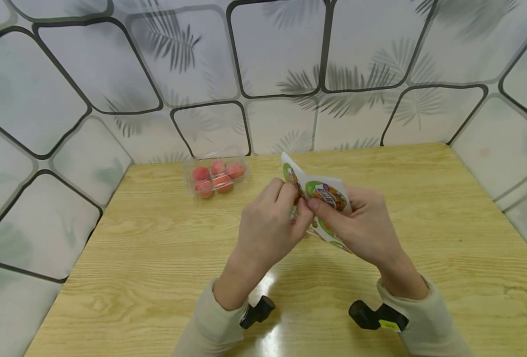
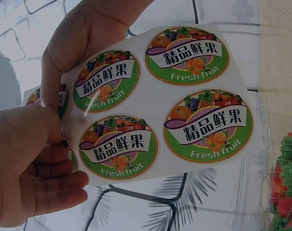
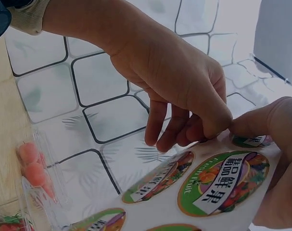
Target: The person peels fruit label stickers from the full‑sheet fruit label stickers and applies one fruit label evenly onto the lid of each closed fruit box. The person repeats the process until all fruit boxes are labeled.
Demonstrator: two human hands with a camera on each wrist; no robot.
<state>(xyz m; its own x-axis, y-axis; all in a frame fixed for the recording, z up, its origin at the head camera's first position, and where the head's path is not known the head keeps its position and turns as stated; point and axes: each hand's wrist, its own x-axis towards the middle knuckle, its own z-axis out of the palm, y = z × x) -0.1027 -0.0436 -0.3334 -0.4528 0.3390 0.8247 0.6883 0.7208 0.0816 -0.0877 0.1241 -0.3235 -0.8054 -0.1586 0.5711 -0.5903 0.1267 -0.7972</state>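
Note:
Both hands hold a sheet of stickers above the table, its oval labels printed with fruit and "Fresh fruit". My left hand pinches the left part of the sheet between thumb and curled index finger; whether a label's edge is lifted there cannot be seen. On the other side, my right hand grips the sheet with its thumb on the printed face and fingers behind. The thumbs nearly meet. Several whole labels face the left wrist camera. In the right wrist view the sheet slants past the left hand.
On the wooden table, a clear plastic box with several reddish round fruits stands at the back left. Red fruits with green leaves show beside clear plastic in the left wrist view. Patterned fabric walls enclose the table's back and sides.

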